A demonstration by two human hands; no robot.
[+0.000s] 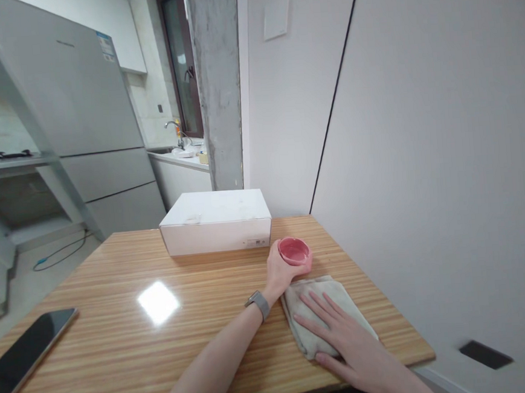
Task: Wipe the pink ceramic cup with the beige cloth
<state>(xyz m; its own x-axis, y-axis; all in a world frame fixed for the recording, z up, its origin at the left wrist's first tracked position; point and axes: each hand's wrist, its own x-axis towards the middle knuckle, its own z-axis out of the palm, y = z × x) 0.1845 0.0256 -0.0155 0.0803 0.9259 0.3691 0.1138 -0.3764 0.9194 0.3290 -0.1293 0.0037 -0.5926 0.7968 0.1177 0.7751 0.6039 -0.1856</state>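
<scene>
My left hand (281, 272) is wrapped round a small pink cup (294, 251) that stands on the wooden table (118, 329) just beyond a folded beige cloth (309, 332). A grey watch sits on that wrist. My right hand (341, 335) lies flat on the cloth with its fingers spread, pressing it against the table near the right front corner. The cup's rim touches the far edge of the cloth.
A closed white box (216, 221) lies at the table's far edge, just left of the cup. A dark phone (24, 354) rests at the table's left front. A white wall runs close along the right side. A fridge (78, 114) and a kitchen counter stand behind.
</scene>
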